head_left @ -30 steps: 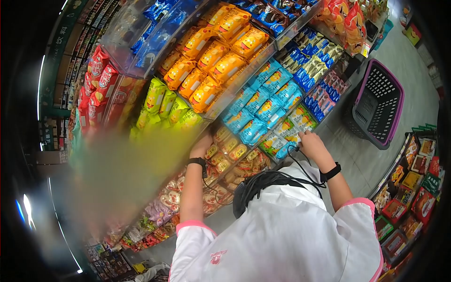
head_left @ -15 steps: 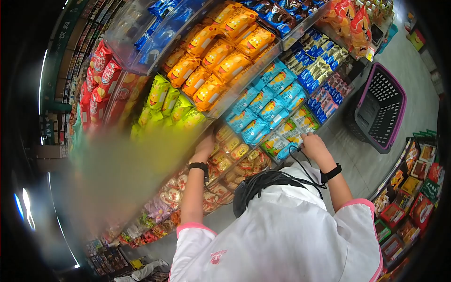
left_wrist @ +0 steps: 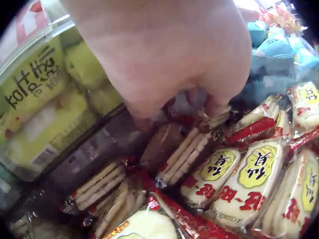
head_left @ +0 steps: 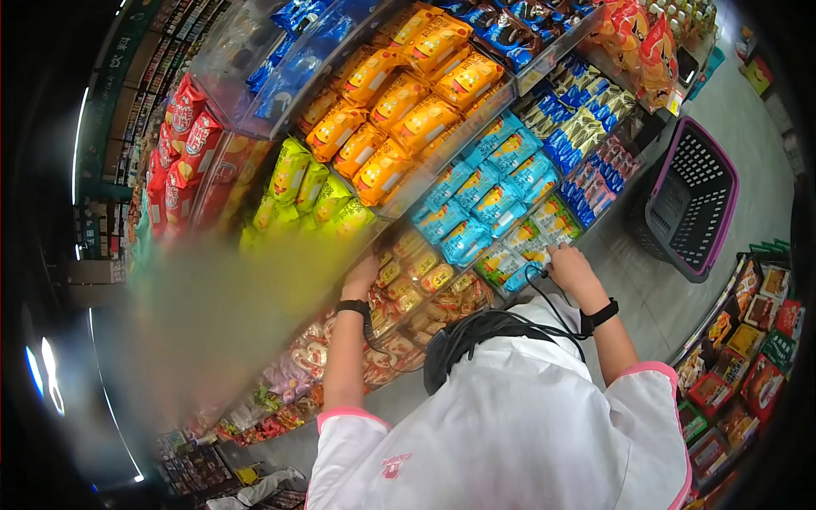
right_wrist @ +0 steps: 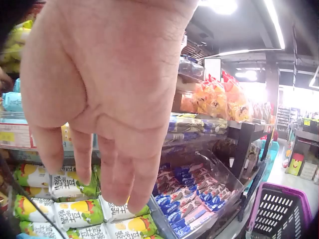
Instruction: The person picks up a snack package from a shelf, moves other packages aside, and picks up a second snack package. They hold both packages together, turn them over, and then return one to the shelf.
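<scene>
My left hand [head_left: 361, 276] reaches down into a bin of wrapped rice crackers [head_left: 410, 297]. In the left wrist view the thumb and fingers of this hand [left_wrist: 169, 45] stand apart, with fingertips among the clear packs of crackers [left_wrist: 254, 169] and partly in shadow. A brownish pack [left_wrist: 162, 142] lies just below the thumb. At the bin's front right, my right hand [head_left: 571, 265] is over green and white snack packs [head_left: 557, 219]. The right wrist view has the fingers of that hand [right_wrist: 109, 89] extended downward, overlapping the packs [right_wrist: 79, 211].
Blue packs [head_left: 497, 200] lie between the hands, with orange packs [head_left: 398, 100] and lime-green packs [head_left: 308, 183] in bins beyond. A black and purple shopping basket [head_left: 690, 200] stands on the floor at right. Black cables [head_left: 476, 327] hang at the chest. A blur covers the lower left.
The shelf and basket have shifted slightly right in the head view. Both hands stay over the same bins, and no pack has visibly been lifted.
</scene>
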